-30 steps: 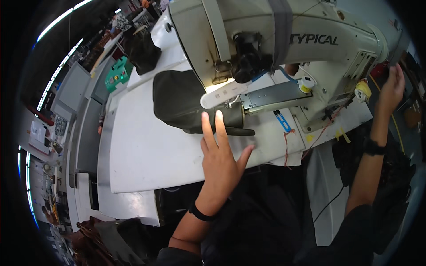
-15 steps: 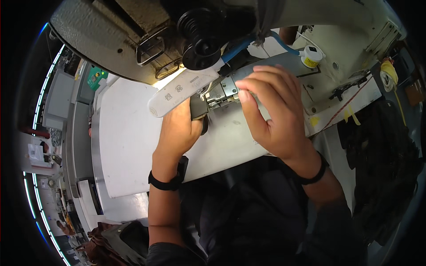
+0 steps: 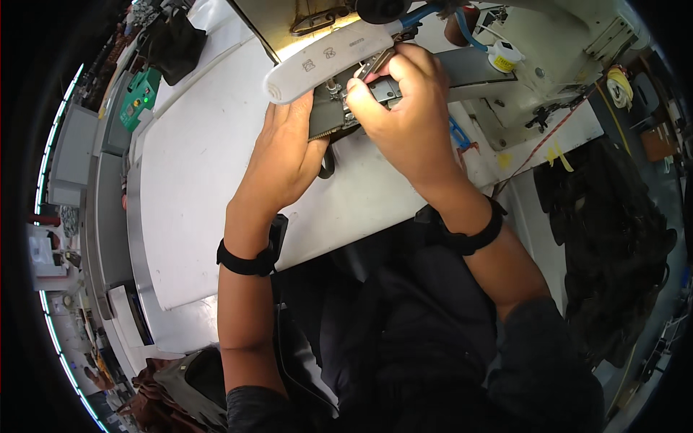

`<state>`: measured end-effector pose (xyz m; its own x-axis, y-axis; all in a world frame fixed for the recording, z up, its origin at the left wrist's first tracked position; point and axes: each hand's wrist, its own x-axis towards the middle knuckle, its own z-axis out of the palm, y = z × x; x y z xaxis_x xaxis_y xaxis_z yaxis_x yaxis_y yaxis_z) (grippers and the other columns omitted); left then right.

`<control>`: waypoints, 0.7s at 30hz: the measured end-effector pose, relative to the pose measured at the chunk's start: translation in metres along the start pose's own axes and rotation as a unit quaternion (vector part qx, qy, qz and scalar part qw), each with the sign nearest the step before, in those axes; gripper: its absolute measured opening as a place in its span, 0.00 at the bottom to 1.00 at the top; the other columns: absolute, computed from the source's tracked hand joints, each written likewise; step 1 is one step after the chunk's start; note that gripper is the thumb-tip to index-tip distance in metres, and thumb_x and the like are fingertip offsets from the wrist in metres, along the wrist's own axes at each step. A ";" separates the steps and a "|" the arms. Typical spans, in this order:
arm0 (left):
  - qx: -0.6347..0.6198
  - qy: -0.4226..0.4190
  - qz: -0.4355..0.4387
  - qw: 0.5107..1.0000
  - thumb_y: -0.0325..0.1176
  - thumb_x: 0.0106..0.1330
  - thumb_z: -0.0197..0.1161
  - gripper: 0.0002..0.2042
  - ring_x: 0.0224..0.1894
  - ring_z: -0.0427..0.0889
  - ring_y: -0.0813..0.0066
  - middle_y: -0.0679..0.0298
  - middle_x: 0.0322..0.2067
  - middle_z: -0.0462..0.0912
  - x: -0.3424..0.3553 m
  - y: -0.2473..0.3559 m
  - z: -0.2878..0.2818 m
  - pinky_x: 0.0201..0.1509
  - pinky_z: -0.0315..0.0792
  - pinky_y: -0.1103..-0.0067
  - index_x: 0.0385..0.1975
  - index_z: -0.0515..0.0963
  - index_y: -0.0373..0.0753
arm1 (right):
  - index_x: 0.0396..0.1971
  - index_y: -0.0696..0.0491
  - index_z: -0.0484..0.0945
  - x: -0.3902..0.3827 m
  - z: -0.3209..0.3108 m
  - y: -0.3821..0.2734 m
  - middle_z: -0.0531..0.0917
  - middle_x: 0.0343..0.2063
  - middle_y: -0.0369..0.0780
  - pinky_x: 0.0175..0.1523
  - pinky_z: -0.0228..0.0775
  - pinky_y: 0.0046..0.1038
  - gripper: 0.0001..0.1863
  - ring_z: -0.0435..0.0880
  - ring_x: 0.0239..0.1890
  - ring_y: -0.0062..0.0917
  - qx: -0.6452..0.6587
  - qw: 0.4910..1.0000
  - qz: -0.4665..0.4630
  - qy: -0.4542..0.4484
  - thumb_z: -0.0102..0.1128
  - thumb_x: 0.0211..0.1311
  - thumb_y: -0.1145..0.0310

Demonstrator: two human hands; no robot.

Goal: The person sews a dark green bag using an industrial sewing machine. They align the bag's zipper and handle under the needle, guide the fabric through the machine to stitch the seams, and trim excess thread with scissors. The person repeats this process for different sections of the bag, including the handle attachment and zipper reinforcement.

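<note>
Pinching a small flat piece (image 3: 377,65) between thumb and fingertips, the right hand (image 3: 410,108) is narrowed in the head view, over the metal bed of the sewing machine (image 3: 559,76). At its left, the left hand (image 3: 280,155) lies against the dark green workpiece (image 3: 326,119), fingers close together; their tips pass behind a white bar (image 3: 328,61), so its grip cannot be told. The workpiece sits between the hands, above the white desk (image 3: 202,216). Far left are a green box (image 3: 139,99) and a dark bag (image 3: 173,45).
</note>
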<state>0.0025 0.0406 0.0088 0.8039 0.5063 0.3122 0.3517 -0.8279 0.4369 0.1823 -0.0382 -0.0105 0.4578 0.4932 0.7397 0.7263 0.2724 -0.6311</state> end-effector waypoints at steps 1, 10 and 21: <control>0.000 0.005 0.005 1.000 0.22 0.72 0.55 0.36 0.80 0.58 0.38 0.38 0.78 0.59 0.001 0.001 -0.002 0.83 0.55 0.59 0.80 0.55 0.28 | 0.30 0.53 0.80 -0.001 0.002 0.002 0.84 0.40 0.39 0.59 0.67 0.42 0.11 0.80 0.48 0.38 -0.063 0.997 -0.049 0.022 0.74 0.54 0.66; 0.175 0.238 0.133 0.946 0.20 0.58 0.73 0.23 0.59 0.81 0.59 0.61 0.57 0.86 -0.022 0.010 0.013 0.62 0.76 0.67 0.56 0.84 0.39 | 0.44 0.56 0.85 -0.043 -0.043 -0.025 0.88 0.38 0.40 0.49 0.76 0.31 0.08 0.86 0.40 0.26 0.120 0.979 0.149 -0.075 0.66 0.73 0.68; 0.058 0.251 0.162 0.953 0.14 0.57 0.73 0.21 0.51 0.88 0.62 0.62 0.51 0.90 -0.024 0.013 0.021 0.54 0.82 0.71 0.50 0.89 0.39 | 0.54 0.61 0.84 -0.053 -0.025 -0.016 0.91 0.39 0.40 0.40 0.78 0.21 0.14 0.86 0.33 0.16 0.431 0.818 0.337 -0.176 0.58 0.80 0.68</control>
<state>-0.0021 0.0125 -0.0104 0.5590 0.2472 0.7914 0.1989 -0.9666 0.1614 0.1596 -0.0890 -0.0339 0.3186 0.9377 0.1391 -0.3306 0.2474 -0.9108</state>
